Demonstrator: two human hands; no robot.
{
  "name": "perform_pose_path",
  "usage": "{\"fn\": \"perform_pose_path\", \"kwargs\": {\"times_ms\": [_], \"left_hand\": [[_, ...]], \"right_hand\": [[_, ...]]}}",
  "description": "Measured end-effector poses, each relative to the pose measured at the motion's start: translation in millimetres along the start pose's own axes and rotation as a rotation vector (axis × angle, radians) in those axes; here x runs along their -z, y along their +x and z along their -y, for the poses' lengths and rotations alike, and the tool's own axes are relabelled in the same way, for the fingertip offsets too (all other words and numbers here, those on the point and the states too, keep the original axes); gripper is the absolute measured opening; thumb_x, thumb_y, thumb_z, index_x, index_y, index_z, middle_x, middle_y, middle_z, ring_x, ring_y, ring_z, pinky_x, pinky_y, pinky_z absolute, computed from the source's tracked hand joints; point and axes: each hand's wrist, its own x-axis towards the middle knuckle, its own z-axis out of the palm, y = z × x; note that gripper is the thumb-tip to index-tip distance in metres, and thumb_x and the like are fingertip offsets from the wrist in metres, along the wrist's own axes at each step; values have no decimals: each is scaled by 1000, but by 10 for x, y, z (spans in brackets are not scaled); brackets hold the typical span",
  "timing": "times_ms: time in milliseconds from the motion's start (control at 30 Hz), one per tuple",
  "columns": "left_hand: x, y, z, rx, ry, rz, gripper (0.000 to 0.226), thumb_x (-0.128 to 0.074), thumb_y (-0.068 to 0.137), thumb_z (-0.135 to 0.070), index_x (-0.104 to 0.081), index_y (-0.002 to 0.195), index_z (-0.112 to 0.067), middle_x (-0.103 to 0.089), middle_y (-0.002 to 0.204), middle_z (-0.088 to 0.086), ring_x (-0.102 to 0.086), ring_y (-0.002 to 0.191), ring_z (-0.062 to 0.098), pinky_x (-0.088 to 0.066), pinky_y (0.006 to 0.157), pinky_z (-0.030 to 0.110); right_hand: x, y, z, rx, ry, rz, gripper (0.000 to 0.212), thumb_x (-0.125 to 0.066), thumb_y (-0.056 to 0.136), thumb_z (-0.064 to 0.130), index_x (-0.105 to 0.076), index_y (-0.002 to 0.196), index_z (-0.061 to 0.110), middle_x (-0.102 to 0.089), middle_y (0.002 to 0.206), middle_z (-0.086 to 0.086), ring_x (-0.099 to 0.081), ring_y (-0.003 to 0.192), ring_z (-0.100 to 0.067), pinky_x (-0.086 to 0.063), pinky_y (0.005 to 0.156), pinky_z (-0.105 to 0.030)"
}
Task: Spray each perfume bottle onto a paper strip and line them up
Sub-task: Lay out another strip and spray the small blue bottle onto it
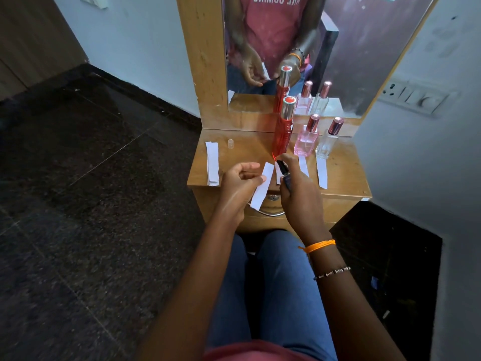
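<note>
Our left hand [240, 178] pinches a paper strip [262, 189] past the table's [346, 178] six-o'clock edge; right hand [299, 194] grips a dark bottle [284, 175]; bare tabletop lies toward nine o'clock.

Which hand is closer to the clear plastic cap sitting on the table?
Left. The left hand, pinching a paper strip, is just right of and below the cap; the right hand is farther right.

Left hand [240, 179] fingers pinched on strip [261, 185]; right hand [299, 194] wrapped round dark bottle [284, 174], both forearms extended.
</note>
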Motion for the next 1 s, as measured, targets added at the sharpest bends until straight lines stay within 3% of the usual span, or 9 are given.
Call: {"fn": "perform_pose_path", "kwargs": {"times_ms": [400,567,667,800,900,1000], "left_hand": [[-119,494,-178,-106,210,-187,21,-73,76,-8,-60,90,-18,-67,81,-2,-66,82,15,-55,77,32],[-212,608,-186,-181,497,-227,26,-69,80,-8,-59,104,-12,-65,106,9,-61,97,22,-48,74,28],[-205,557,-148,-279,721,-258,35,-70,80,-14,-58,113,-18,-55,120,6,-50,111,25,-44,81,32],[-142,490,-87,-292,945,-167,43,-71,79,-28,-60,120,-27,-42,136,8,-37,121,30,-38,94,38],[-109,466,-41,-252,974,-105,38,-68,81,-25,-61,119,-31,-20,154,10,-29,129,33,-31,103,41],[-81,482,-19,-247,964,-82,37,-67,83,-22,-61,118,-33,-15,156,10,-28,128,33,-29,104,42]], "right_hand": [[7,16,-86,-23,93,-31,57,-54,83,-2,-42,129,30,-68,102,-4,-63,83,-26,-39,61,-27],[-25,34,-135,-40,89,-17,59,-54,82,-2,-42,129,31,-67,100,-5,-62,81,-28,-42,59,-29],[-39,34,-154,-33,100,-19,58,-54,82,-2,-42,128,31,-68,100,-5,-62,80,-27,-46,59,-32],[-70,36,-179,-59,122,1,57,-55,83,-1,-44,129,30,-65,94,3,-59,75,-18,-32,57,-24],[-76,24,-174,-61,154,15,57,-54,82,-3,-45,130,27,-66,94,0,-60,75,-20,-36,60,-25],[-72,24,-154,-60,167,20,58,-53,82,-3,-44,131,27,-66,92,-1,-62,77,-27,-47,61,-33]]}}
